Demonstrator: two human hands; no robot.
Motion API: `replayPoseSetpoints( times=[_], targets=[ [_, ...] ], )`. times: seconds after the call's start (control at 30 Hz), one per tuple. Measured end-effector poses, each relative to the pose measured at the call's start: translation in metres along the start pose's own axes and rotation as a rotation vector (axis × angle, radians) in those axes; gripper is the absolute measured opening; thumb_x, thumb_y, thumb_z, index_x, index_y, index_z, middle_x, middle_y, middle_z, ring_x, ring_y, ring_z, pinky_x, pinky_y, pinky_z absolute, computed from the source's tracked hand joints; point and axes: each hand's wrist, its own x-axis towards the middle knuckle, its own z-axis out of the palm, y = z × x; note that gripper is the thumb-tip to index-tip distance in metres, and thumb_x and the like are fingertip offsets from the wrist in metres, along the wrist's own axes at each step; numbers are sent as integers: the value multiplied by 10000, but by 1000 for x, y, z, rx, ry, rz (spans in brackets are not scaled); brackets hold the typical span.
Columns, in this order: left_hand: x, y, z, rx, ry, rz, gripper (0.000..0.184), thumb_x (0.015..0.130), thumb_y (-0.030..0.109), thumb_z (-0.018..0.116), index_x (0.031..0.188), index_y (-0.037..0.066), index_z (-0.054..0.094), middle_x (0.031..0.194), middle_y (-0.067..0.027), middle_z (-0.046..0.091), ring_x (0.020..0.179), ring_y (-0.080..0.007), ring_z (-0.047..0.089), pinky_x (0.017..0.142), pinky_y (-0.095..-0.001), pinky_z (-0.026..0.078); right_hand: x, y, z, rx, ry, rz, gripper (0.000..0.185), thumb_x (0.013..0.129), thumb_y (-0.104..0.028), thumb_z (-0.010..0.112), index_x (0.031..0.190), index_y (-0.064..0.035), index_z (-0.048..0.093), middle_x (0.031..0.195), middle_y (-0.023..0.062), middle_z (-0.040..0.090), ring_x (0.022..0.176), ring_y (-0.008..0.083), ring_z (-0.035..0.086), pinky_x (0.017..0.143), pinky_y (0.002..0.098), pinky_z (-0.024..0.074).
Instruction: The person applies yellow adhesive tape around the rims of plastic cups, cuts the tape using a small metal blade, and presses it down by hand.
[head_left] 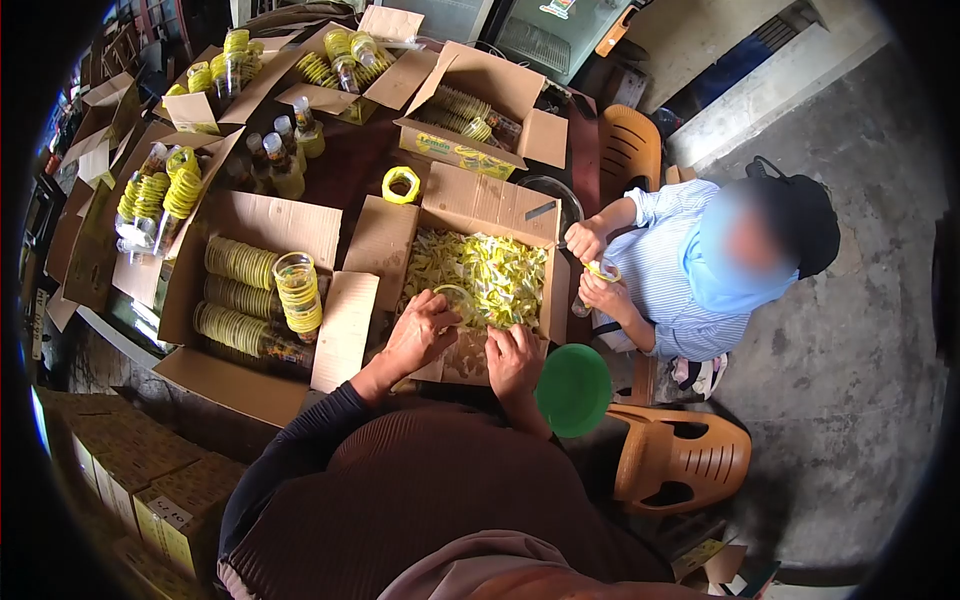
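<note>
Many yellow-rimmed cups [240,262] in rows at the left, down in a box [275,220]. Next, a yellow ring [401,185] by the flap of a middle box [478,200]. Then grips a clear round cup [456,297] with the left hand [425,325], fingers bent. Has the cup right at the fingertips, over the yellow bits [500,268] in the middle box. Bends the fingers of the right hand [515,358] at the near edge of the bits; too small to tell if on a bit. Just beside that hand, a green tub [573,390]. Farther right, another person [690,245], both hands on a small yellow-rimmed thing [603,271].
</note>
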Motion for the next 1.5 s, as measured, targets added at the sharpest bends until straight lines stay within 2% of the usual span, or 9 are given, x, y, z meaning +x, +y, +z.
replayPoseSetpoints(
  times=[0.07, 0.23, 0.33, 0.63, 0.83, 1.03, 1.2, 1.3, 1.5],
  targets=[
    [2, 1, 0, 41, -18, -16, 194, 710, 108, 719, 890, 38, 696, 851, -101, 571, 817, -289, 535, 732, -383, 465, -3, 2, 6, -7, -4, 6, 141, 756, -42, 722, 891, -62, 685, 720, 68, 501, 688, 259, 553, 645, 377, 442],
    [-8, -20, 12, -140, 16, -163, 202, 704, 104, 729, 892, 37, 698, 844, -115, 571, 835, -298, 541, 735, -387, 466, -23, 39, 50, 832, -49, 648, 137, 813, -80, 721, 925, -7, 692, 775, 81, 661, 666, 158, 629, 620, 295, 484],
    [-14, -26, 14, -159, 10, -209, 206, 700, 97, 731, 894, 37, 700, 839, -118, 574, 833, -299, 542, 737, -385, 466, -27, 59, 61, 683, -292, 656, 174, 818, -96, 736, 960, -5, 694, 816, 79, 701, 712, 115, 641, 661, 277, 494],
    [-12, -11, -1, 97, -74, -34, 216, 692, 117, 717, 904, 80, 698, 892, -67, 564, 898, -256, 518, 815, -368, 428, -36, 55, 70, 247, -397, 457, 268, 722, -125, 805, 913, -22, 649, 798, 102, 656, 727, 243, 645, 668, 336, 503],
    [-9, -3, 6, 285, -139, 99, 183, 703, 138, 693, 878, 90, 661, 962, -65, 571, 946, -247, 510, 852, -373, 414, 0, 37, 43, 363, -178, 397, 219, 849, -195, 685, 801, -17, 567, 777, 139, 589, 718, 347, 582, 655, 439, 457],
    [-4, 9, 16, 436, -189, 283, 154, 709, 147, 664, 838, 66, 643, 981, -67, 590, 949, -226, 535, 895, -360, 419, 17, 17, 25, 134, -248, 123, 256, 886, -207, 638, 747, -17, 537, 732, 139, 563, 706, 345, 574, 638, 439, 449],
    [-5, 11, 10, 265, -156, 163, 158, 714, 150, 684, 856, 86, 661, 929, -62, 577, 929, -228, 526, 846, -370, 424, 11, 28, 37, 164, -187, 45, 282, 903, -221, 636, 739, -16, 533, 688, 105, 533, 641, 272, 553, 588, 389, 429],
    [-4, 11, 6, 154, -145, 100, 192, 707, 147, 710, 893, 105, 688, 885, -57, 559, 902, -233, 520, 806, -379, 424, 5, 39, 38, 1056, -360, 690, 232, 961, -202, 601, 766, -78, 580, 691, -40, 504, 613, 57, 436, 561, 222, 358],
    [2, 13, 7, -103, -75, 37, 244, 680, 108, 741, 923, 84, 728, 820, -65, 543, 832, -252, 519, 765, -374, 427, 11, 21, 38, 1763, -46, 1180, 116, 935, -184, 637, 860, -97, 622, 758, -44, 598, 639, 61, 510, 593, 219, 412]
  ],
)
